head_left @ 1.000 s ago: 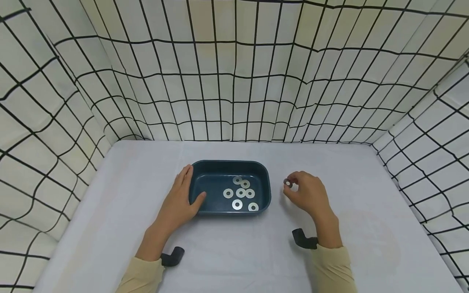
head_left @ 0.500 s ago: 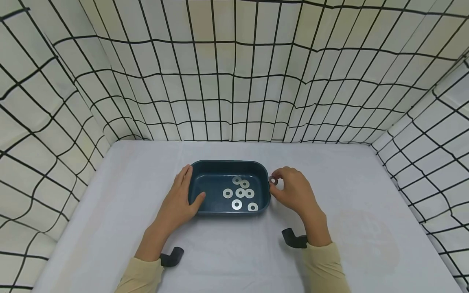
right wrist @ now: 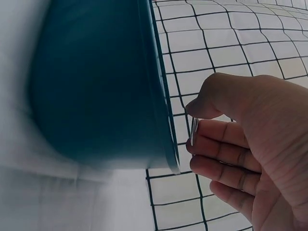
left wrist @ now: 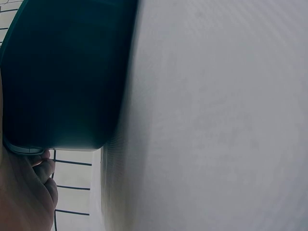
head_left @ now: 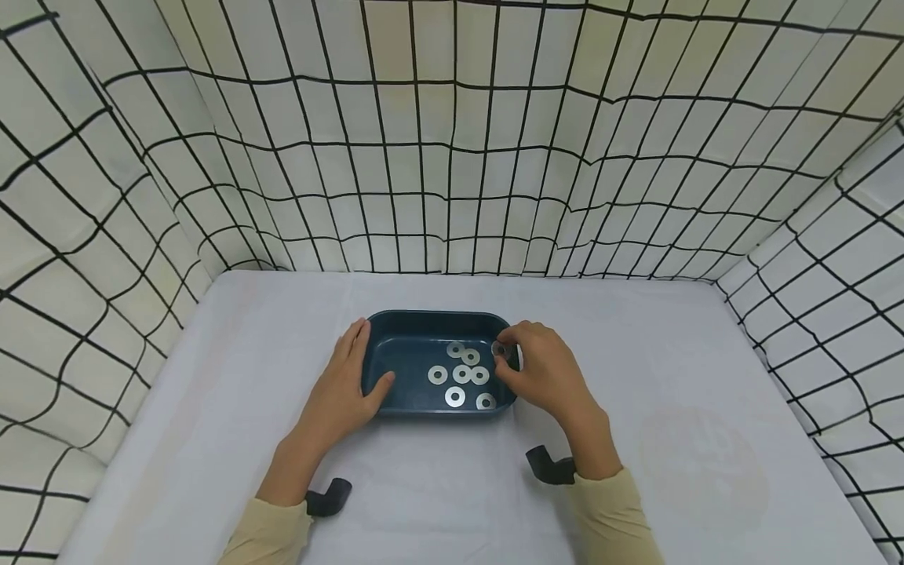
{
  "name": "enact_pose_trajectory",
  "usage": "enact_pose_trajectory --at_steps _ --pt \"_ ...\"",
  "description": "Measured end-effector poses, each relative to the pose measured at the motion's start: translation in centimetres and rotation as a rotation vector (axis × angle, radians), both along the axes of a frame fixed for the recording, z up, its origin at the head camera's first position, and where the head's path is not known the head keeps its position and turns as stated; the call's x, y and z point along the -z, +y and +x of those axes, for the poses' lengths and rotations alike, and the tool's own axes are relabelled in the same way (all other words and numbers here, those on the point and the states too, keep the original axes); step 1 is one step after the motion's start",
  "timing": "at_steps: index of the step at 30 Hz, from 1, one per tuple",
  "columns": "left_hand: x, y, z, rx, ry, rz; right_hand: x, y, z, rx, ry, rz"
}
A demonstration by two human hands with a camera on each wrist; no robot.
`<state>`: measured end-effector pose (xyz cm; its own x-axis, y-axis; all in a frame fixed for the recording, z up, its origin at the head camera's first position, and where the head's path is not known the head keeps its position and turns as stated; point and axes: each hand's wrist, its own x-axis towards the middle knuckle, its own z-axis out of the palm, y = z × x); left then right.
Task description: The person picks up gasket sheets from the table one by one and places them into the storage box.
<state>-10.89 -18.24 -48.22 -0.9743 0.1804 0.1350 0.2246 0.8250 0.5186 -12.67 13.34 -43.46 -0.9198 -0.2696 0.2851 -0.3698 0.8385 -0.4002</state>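
Observation:
A dark teal rectangular tray point(head_left: 410, 406) stands on the white-covered table. Several flat metal washers point(head_left: 455, 396) lie in its right half, some overlapping. My left hand point(head_left: 340, 386) holds the tray's left end, the thumb over the rim and the other fingers along the outside. In the left wrist view, the tray's side point(left wrist: 62, 86) hides part of that hand. My right hand point(head_left: 540, 369) reaches over the right rim and pinches a washer point(right wrist: 194, 131) on edge between thumb and index finger, above the tray. The remaining right fingers are loosely bent.
White cloth covers the table point(head_left: 438, 494). Behind and at both sides rise pale walls with a black grid net point(head_left: 452, 169). A black curved piece sits at each wrist, the left one point(head_left: 329, 497) and the right one point(head_left: 551, 466).
My right hand has moved left with the pinched washer, from beside the tray to over its right end. The left hand and the tray have stayed in place.

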Motion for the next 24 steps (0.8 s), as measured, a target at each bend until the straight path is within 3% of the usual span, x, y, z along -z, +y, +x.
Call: enact_pose_trajectory --at_steps 6,14,24 --pt "0.2 -0.2 0.2 -0.007 -0.003 -0.01 -0.3 -1.8 0.0 -0.046 -0.016 0.019" --pt "0.1 0.0 0.0 -0.005 0.002 -0.005 -0.7 -3.8 0.2 -0.18 0.004 0.044" --pt "0.0 0.1 -0.1 -0.002 -0.001 -0.007 -1.2 -4.4 0.6 -0.235 0.036 0.076"
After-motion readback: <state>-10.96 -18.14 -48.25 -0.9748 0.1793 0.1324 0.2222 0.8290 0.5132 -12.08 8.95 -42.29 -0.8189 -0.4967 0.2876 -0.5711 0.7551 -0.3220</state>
